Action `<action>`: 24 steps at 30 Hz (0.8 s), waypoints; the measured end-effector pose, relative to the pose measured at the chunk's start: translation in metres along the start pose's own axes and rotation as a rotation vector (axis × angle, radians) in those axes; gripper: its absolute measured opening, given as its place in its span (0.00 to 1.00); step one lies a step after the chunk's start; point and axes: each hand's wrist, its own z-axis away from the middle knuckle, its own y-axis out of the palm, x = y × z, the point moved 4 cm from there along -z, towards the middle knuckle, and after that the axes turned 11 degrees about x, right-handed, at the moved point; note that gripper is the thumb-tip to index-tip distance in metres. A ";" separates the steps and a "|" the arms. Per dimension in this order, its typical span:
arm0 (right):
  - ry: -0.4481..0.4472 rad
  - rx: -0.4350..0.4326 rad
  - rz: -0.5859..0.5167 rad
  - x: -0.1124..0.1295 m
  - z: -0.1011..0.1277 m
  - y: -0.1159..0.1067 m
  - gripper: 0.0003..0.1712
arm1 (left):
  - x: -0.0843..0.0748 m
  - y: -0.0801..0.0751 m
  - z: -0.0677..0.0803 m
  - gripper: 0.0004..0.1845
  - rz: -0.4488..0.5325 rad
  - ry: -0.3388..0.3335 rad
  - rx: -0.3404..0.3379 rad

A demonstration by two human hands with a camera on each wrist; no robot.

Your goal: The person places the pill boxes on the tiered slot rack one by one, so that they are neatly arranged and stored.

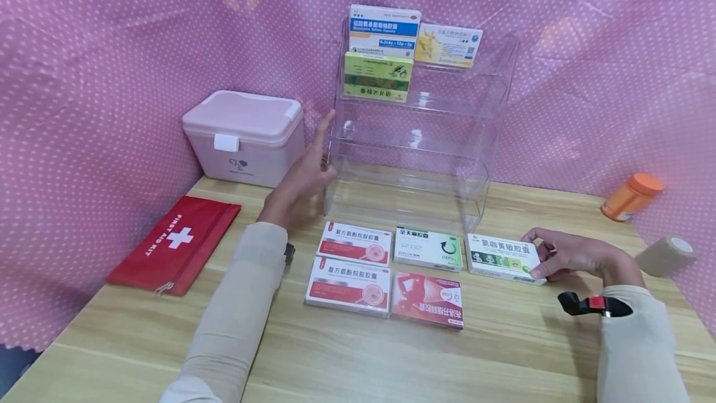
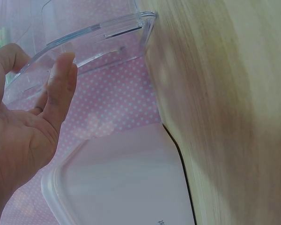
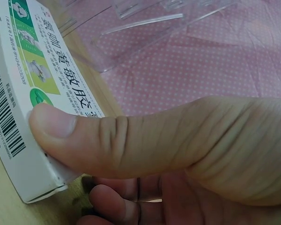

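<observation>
My right hand pinches the right end of a white-and-green medicine box, which lies at the right end of a row on the table. In the right wrist view the thumb presses on the box's edge near the barcode, the other fingers beneath. My left hand is at the left side of a clear acrylic display rack, fingers extended along its side panel. Left of the held box lie another white-and-green box, two red-and-white boxes and a pink-red box.
Upper tiers of the rack hold a blue-and-white box, a yellow-and-white box and a green box. A lidded pink case and a red first aid pouch are leftward. An orange bottle and pale cylinder stand right.
</observation>
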 end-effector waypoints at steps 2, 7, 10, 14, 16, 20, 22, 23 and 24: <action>-0.004 0.004 -0.003 0.000 0.000 -0.001 0.40 | 0.000 0.000 0.000 0.67 -0.002 0.005 0.001; -0.018 0.010 -0.002 -0.002 -0.001 -0.002 0.39 | 0.000 -0.001 -0.001 0.68 -0.010 0.018 -0.001; -0.016 0.005 0.002 -0.003 -0.001 -0.003 0.38 | 0.000 -0.001 -0.001 0.67 -0.007 0.019 0.001; -0.017 0.000 0.009 -0.003 -0.001 -0.004 0.39 | 0.001 0.000 0.000 0.67 0.001 0.008 0.002; -0.030 -0.002 0.029 -0.002 -0.001 -0.004 0.40 | 0.001 0.000 0.000 0.67 0.005 0.001 0.001; -0.035 -0.023 0.074 -0.001 0.000 -0.004 0.40 | 0.001 0.000 0.000 0.68 0.006 -0.009 -0.002; -0.044 -0.032 0.088 -0.001 0.000 -0.004 0.39 | 0.001 0.000 0.000 0.68 0.000 -0.011 -0.003; -0.045 -0.038 0.092 -0.001 0.001 -0.004 0.39 | 0.001 0.000 -0.001 0.67 -0.003 -0.012 -0.001; -0.044 -0.042 0.096 -0.001 0.001 -0.004 0.39 | 0.001 0.000 -0.001 0.67 -0.004 -0.013 -0.002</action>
